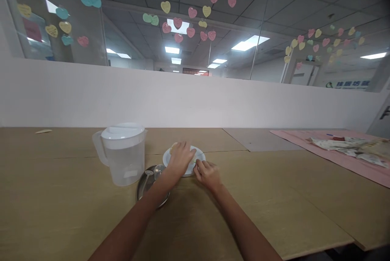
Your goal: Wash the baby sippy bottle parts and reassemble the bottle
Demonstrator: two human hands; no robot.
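Observation:
My left hand (180,161) is over a white plate (200,154), its fingers bent and close together. A small pale yellow piece (173,146) shows on the plate just beyond that hand; its kind is unclear. At the plate's near right edge, my right hand (209,175) is closed in a pinch. Something thin and dark shows at its fingertips, too small to name. Left of the plate, partly behind my left forearm, lies a round metal tray (140,190). On it are a clear rounded object (158,170) and a pale spoon-like utensil (148,174).
A clear plastic pitcher (126,163) with a lid stands left of the tray. On the far right, a pink cloth (329,156) bears papers and small items. A white wall (195,102) with glass above borders the wooden table (274,196) at the back.

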